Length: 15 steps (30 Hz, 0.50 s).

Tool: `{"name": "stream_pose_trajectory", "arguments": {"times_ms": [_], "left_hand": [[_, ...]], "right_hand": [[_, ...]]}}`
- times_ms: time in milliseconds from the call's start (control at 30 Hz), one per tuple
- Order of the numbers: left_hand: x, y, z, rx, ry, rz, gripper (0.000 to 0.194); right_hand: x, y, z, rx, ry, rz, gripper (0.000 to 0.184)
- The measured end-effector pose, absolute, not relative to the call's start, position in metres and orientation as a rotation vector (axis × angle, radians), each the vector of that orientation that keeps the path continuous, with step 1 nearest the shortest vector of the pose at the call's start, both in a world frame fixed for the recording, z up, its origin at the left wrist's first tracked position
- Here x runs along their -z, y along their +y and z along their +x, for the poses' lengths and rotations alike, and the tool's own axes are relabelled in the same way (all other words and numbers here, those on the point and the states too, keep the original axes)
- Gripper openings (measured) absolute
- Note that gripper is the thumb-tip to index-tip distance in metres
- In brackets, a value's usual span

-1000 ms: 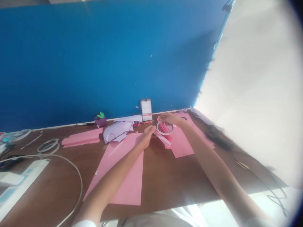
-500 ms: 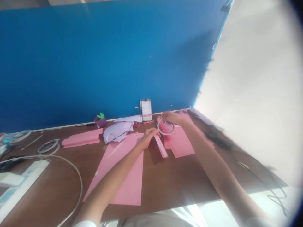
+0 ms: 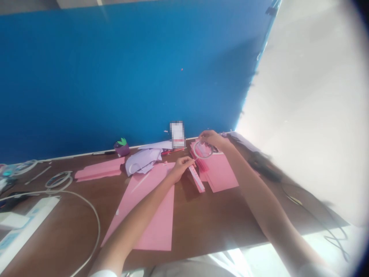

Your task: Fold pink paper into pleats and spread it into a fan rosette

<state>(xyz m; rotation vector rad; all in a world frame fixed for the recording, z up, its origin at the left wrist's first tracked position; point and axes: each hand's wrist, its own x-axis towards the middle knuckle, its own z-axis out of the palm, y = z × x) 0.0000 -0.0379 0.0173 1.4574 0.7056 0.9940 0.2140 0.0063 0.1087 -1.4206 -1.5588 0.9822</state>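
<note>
My left hand [image 3: 183, 166] is closed in a pinch on the upper end of a narrow pink paper strip [image 3: 197, 180] with a white band along it. My right hand [image 3: 213, 139] is raised a little farther back, its fingers closed on a roll of tape [image 3: 203, 157]. A thin line of tape seems to run from the roll down to the left fingers. Behind the roll is a pile of folded pink paper [image 3: 199, 161], partly covered. Flat pink sheets [image 3: 221, 179] lie beside it under my right forearm.
A large pink sheet [image 3: 157, 219] lies under my left forearm. Crumpled lilac paper [image 3: 142, 159], a purple pot with green leaves [image 3: 122, 147] and folded pink paper [image 3: 100, 169] are farther back. A white cable [image 3: 96, 215] and power strip [image 3: 31, 223] are at left; a blue partition [image 3: 129, 77] stands behind.
My right hand has lifted slightly up and back with the tape roll, away from my left hand. The left hand and the paper strip have hardly moved.
</note>
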Motion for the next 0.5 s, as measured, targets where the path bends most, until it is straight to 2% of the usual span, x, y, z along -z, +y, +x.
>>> {"name": "stream_pose_trajectory", "arguments": {"times_ms": [200,333,500], "left_hand": [[-0.009,-0.027,0.002,-1.190,0.777,1.038,0.043],[-0.006,-0.020,0.001,-1.159,0.710,0.946,0.051],[-0.009,-0.024,-0.001,-1.115,0.657,1.022,0.027]], "right_hand": [[-0.119,0.006,0.223,-0.874,-1.295,-1.408,0.009],[-0.128,0.000,0.223,-0.840,-1.238,-1.396,0.008],[-0.130,-0.001,0.221,-0.846,-1.254,-1.371,0.011]]}}
